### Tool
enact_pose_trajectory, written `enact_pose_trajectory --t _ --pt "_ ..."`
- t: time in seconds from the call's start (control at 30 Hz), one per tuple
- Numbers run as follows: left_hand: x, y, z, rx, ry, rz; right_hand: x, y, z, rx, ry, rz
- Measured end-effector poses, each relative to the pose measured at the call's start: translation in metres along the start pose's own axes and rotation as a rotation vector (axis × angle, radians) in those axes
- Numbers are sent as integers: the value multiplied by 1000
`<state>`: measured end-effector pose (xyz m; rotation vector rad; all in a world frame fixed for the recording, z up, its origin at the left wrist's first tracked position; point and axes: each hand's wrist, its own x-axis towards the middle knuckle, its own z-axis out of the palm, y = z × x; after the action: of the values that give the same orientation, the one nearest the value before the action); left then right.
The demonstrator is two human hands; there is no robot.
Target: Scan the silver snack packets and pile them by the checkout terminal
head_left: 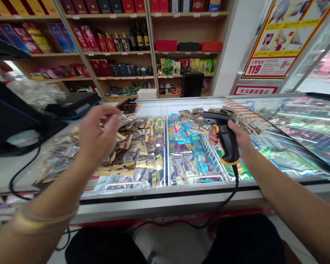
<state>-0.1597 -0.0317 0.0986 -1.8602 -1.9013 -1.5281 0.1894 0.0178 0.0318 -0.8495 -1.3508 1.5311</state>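
My left hand point(99, 134) is raised over a heap of small brown-edged snack packets point(129, 141) on the glass freezer top. Its fingers are loosely curved and somewhat blurred, and no object shows between them. A gold-coloured bangle point(44, 219) circles that wrist. In my right hand point(240, 137) is a black and yellow barcode scanner point(227, 141), gripped by its handle and its head pointing left. The scanner's cable point(235, 183) hangs down and runs left below the counter edge. Behind the scanner lies a second group of similar packets point(192, 115).
Wrapped ice creams point(183, 167) and blue packages point(178, 132) show through the freezer glass point(154, 106). Dark till equipment point(11, 113) and a crumpled clear bag point(34, 91) stand at left. A phone-like dark device point(128, 104) lies at the back. Stocked shelves point(115, 55) rise behind.
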Motion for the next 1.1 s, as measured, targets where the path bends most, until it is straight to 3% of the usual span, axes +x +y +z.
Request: enact_pose_trajectory --t 0.03,0.1,0.27,0.37,0.47,0.63,0.83,0.97,1.03,1.1 --pt "-4 12 22 -53 -95 94 -3 -1 -10 -23 30 0" --pt "-10 29 68 -166 -260 157 -11 -2 -29 -46 92 3" --pt "-22 61 169 -239 -575 106 -33 -5 -71 46 160 -2" --pt "-35 90 205 -261 -689 145 -48 -5 -93 82 193 -8" --pt "-51 125 227 -223 -746 260 -61 -1 -110 106 237 7" --pt "-68 161 256 87 -696 421 -69 2 -110 101 278 34" --pt "-72 156 265 146 -694 459 -68 -1 -100 82 242 5" --pt "-71 145 245 -88 -717 318 -69 0 -100 103 241 -11" --pt "-68 134 230 -261 -717 140 -69 1 -98 104 249 -22" --pt "-63 116 214 -422 -719 -125 -67 3 -94 111 250 -18"
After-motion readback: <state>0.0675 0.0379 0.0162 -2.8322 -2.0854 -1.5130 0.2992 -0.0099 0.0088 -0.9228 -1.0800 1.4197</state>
